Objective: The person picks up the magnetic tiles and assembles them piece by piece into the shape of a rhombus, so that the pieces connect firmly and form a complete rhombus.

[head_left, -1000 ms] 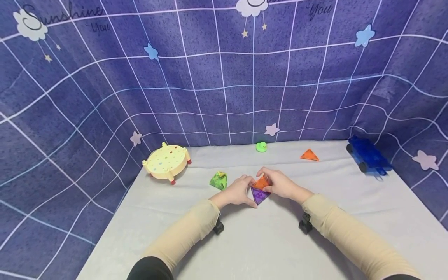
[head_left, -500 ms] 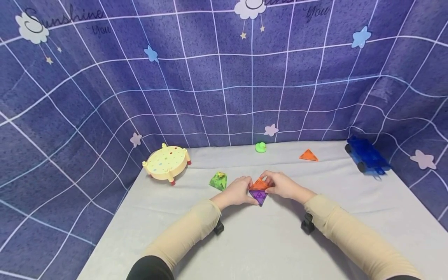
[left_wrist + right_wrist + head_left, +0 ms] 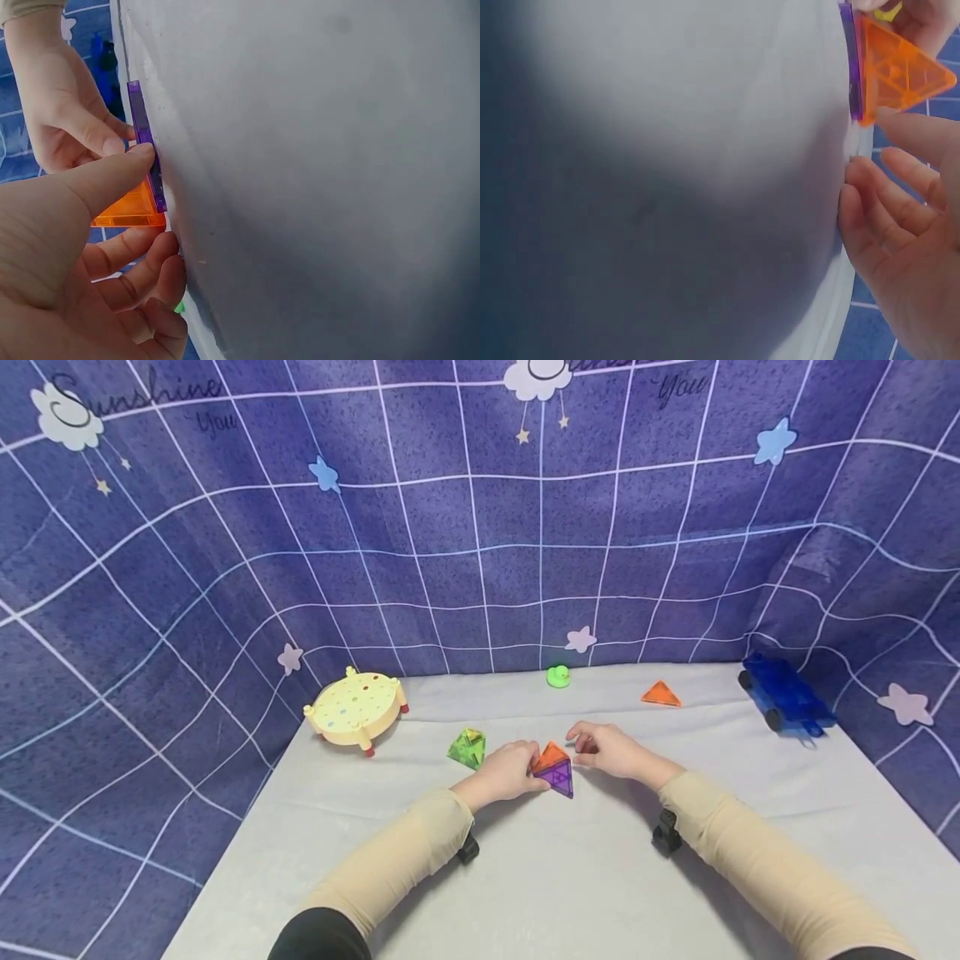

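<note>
In the head view my left hand (image 3: 507, 771) pinches a purple triangular magnetic tile (image 3: 558, 778) joined along one edge to an orange triangular tile (image 3: 552, 755). The left wrist view has the thumb on the purple tile (image 3: 142, 124), while the orange tile (image 3: 129, 208) stands up at an angle from it, fingers beside it. Just to the right, my right hand (image 3: 609, 751) holds nothing, its fingers loosely bent. From the right wrist the thumb tip appears close to the lower corner of the orange tile (image 3: 904, 71); whether it touches is unclear.
A green tile shape (image 3: 468, 749) lies left of the left hand. Farther back are a cream round toy table (image 3: 356, 706), a green duck (image 3: 558, 676), a loose orange triangle (image 3: 662, 695) and a blue toy car (image 3: 787, 693). A patterned curtain (image 3: 480, 568) encloses the white table (image 3: 525, 893).
My right hand has let go of the tiles and drawn slightly right. The joined tiles have turned a little in my left hand, which keeps its hold.
</note>
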Action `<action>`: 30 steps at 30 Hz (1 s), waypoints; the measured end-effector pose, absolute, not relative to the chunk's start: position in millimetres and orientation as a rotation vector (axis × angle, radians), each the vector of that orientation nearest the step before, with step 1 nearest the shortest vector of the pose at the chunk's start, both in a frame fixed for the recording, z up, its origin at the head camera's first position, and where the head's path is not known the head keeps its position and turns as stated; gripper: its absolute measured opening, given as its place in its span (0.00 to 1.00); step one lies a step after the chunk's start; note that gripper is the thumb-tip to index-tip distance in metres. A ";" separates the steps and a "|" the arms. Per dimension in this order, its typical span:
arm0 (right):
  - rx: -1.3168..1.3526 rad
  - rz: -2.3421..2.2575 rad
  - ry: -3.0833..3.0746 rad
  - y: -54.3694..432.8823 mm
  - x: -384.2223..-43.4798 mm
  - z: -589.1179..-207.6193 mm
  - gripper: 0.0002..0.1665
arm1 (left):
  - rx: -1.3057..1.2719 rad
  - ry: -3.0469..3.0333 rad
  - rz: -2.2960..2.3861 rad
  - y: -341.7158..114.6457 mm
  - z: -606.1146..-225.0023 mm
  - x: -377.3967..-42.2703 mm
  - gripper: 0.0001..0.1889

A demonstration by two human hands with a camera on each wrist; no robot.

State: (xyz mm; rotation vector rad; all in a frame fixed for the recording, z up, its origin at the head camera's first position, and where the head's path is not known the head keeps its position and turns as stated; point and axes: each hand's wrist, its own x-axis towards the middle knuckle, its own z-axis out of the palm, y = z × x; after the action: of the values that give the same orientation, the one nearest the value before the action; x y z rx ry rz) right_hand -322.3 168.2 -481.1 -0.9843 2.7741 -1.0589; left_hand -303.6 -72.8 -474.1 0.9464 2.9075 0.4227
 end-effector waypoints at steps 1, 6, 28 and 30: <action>-0.973 -1.054 2.784 170.0 -323.9 -481.4 0.19 | 0.938 2.906 0.423 -73.0 -474.1 -303.3 0.19; -0.849 -1.040 2.856 184.4 -335.1 -480.5 0.16 | 0.911 2.902 0.413 -74.1 -476.9 -304.6 0.19; -0.352 -0.593 3.282 262.5 -390.1 -488.4 0.24 | 0.959 2.888 0.425 -74.1 -477.3 -306.3 0.24; -0.267 -0.633 3.229 267.0 -391.4 -488.0 0.27 | 0.958 2.889 0.418 -73.8 -476.2 -306.7 0.24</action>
State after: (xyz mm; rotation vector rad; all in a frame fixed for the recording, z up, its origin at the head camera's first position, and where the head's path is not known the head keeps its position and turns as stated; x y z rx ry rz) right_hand -391.4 267.0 -488.0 -0.2668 3.2293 -0.6331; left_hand -306.7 -73.8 -476.2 0.9584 2.8888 0.4176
